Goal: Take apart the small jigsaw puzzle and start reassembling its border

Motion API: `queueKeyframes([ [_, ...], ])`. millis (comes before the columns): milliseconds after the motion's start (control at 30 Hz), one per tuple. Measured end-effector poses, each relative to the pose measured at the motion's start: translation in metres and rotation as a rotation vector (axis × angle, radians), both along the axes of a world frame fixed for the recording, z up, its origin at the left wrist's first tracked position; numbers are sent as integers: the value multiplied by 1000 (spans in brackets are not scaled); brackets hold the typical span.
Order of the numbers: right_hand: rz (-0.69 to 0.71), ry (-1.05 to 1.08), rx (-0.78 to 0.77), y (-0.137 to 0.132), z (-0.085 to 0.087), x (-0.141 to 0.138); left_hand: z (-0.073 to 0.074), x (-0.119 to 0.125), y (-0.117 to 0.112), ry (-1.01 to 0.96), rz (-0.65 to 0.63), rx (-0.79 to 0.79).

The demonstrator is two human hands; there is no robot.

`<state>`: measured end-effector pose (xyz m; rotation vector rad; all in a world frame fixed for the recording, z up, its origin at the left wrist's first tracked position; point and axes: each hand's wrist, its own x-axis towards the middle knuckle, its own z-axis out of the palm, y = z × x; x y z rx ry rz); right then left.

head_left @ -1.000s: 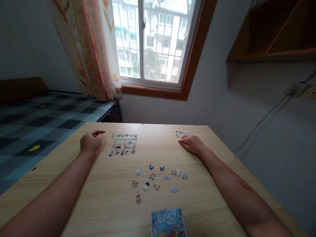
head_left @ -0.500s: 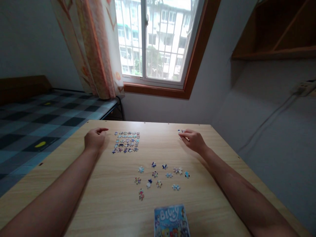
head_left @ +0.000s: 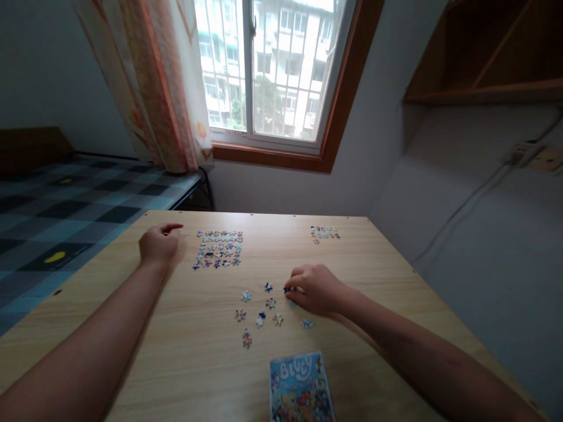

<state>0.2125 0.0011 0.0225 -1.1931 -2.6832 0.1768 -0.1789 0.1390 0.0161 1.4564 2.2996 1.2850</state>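
My right hand (head_left: 314,287) is over the loose pieces in the middle of the table, its thumb and fingers closed on a dark blue puzzle piece (head_left: 287,289). Under its fingers a light blue piece (head_left: 294,303) partly shows; other pieces there may be hidden. My left hand (head_left: 159,245) rests on its side at the table's left, loosely curled with one finger stretched out and nothing in it. Just right of it lie neat rows of puzzle pieces (head_left: 219,247). Smaller rows of pieces (head_left: 324,232) lie at the far right, with a single piece (head_left: 316,241) below them.
Several loose pieces (head_left: 261,319) are scattered over the wooden table (head_left: 185,351). A blue puzzle box (head_left: 301,387) lies at the near edge. A bed (head_left: 88,193) stands to the left; a window (head_left: 281,76) and a wall shelf (head_left: 488,58) are beyond.
My right hand has come from the small rows at the far right back to the loose pieces, uncovering those rows. My left hand stays put; the view has shifted slightly.
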Motion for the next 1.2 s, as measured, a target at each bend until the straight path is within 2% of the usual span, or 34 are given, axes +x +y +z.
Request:
queueKeyframes([
  [133,-81,-34,27,12,-3,10,-1,-2,2,12,21,13],
  [400,-357,-19,69,61,-12,119,-6,-8,8,22,11,-3],
  [500,-438,-58,95,80,-17,136,-5,-7,8,38,11,-8],
  [700,-506,4,181,96,-32,122,-3,-8,7,25,14,-20],
  [933,-439,91,203,98,-46,121,-8,-10,10,47,17,-17],
  [1067,-422,161,257,94,-44,121,-10,-11,11,48,18,-5],
  [1133,-391,211,301,86,-38,111,-10,-10,10,41,15,-5],
  [1200,-300,258,327,74,-30,91,-8,-8,8,27,12,-7],
])
